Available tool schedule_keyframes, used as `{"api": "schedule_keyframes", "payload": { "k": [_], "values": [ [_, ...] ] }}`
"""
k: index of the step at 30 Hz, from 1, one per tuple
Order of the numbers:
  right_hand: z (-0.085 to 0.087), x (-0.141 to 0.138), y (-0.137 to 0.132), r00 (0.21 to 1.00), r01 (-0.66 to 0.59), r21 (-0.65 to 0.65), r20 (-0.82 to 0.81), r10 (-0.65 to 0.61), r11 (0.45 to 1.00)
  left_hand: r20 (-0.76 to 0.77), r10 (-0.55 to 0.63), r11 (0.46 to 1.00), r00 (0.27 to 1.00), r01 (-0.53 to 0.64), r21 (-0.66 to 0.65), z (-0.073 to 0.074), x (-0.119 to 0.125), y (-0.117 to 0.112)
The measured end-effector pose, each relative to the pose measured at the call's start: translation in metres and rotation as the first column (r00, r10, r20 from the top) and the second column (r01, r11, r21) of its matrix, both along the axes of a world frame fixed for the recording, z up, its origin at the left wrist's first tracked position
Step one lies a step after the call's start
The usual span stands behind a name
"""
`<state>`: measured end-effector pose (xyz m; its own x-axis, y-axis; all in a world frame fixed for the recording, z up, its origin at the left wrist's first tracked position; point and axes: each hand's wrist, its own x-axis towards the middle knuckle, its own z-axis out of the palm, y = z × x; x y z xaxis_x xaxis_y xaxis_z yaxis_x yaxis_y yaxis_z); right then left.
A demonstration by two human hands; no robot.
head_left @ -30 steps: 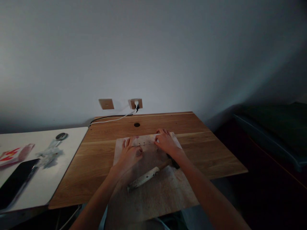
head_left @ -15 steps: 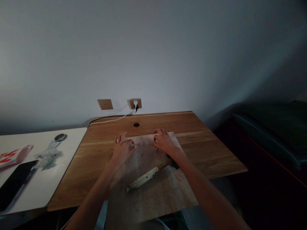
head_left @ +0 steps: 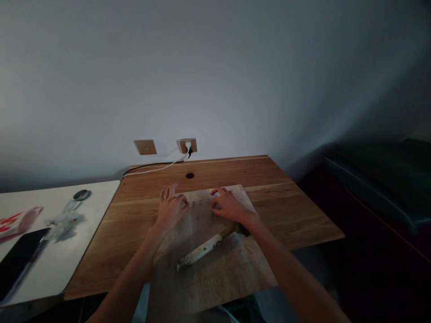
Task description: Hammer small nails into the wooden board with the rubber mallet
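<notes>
A worn wooden board [head_left: 215,269] lies on the brown desk [head_left: 141,233] and overhangs its front edge. Several small nails stand in a row near the board's far edge [head_left: 198,202]. My left hand [head_left: 171,209] rests at the left end of that row, thumb and forefinger pinched together, the other fingers raised; what it pinches is too small to make out. My right hand [head_left: 230,206] lies on the board at the right end of the row, fingers spread and flat. A hammer with a pale handle [head_left: 199,252] lies on the board below my hands; my right wrist covers part of its dark head.
A white table [head_left: 50,242] adjoins the desk on the left, with a dark phone [head_left: 18,260], a clear plastic wrapper [head_left: 63,220] and a red-and-white packet [head_left: 16,220]. A white cable [head_left: 158,168] runs to a wall socket [head_left: 187,145]. Dark furniture stands at the right.
My left hand slid left off the middle of the board and closed into a pinch at the nail row's left end. My right hand shifted slightly left and flattened.
</notes>
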<state>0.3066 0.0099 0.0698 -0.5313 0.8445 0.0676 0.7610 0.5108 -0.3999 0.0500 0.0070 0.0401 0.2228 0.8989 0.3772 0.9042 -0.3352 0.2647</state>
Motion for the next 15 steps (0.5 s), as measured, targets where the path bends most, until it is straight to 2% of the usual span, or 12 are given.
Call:
{"api": "schedule_keyframes", "payload": {
  "k": [3, 7, 10, 15],
  "values": [
    [0.001, 0.013, 0.006, 0.995, 0.1, 0.04, 0.01, -0.1, 0.994, -0.019, 0.026, 1.0, 0.999, -0.026, 0.007, 0.002, 0.003, 0.0],
    [0.002, 0.031, 0.014, 0.962, 0.263, 0.118, 0.043, -0.269, 0.958, -0.035, 0.085, 0.996, 0.996, -0.085, 0.014, 0.003, 0.007, -0.001],
    [0.0, 0.035, 0.015, 0.953, 0.29, 0.132, 0.055, -0.299, 0.948, -0.034, 0.096, 0.995, 0.995, -0.096, 0.01, 0.002, 0.01, -0.001],
    [-0.007, 0.029, 0.014, 0.954, 0.25, 0.2, 0.116, -0.276, 0.947, 0.021, 0.096, 0.995, 0.995, -0.096, -0.008, 0.0, 0.009, -0.001]
  ]
}}
